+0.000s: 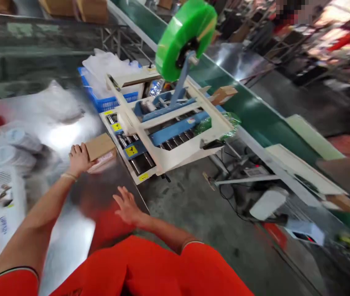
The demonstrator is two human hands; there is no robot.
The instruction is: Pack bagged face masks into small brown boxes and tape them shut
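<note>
A small brown cardboard box (100, 148) lies on the shiny metal table (70, 224), close to the roller inlet of a cream-coloured taping machine (175, 158). My left hand (79, 158) rests against the box's left end, its fingers spread over the edge. Over the table's right edge, my right hand (128, 206) hangs free with fingers apart and nothing in it. A big green tape roll (170, 45) is mounted above the machine.
Behind the machine's inlet is a blue basket (116, 100) of clear plastic bags. Wrapped rolls (11, 156) sit at the table's left. A green conveyor belt (255, 119) runs diagonally behind the machine, with a small carton (224, 94) by the machine's far end.
</note>
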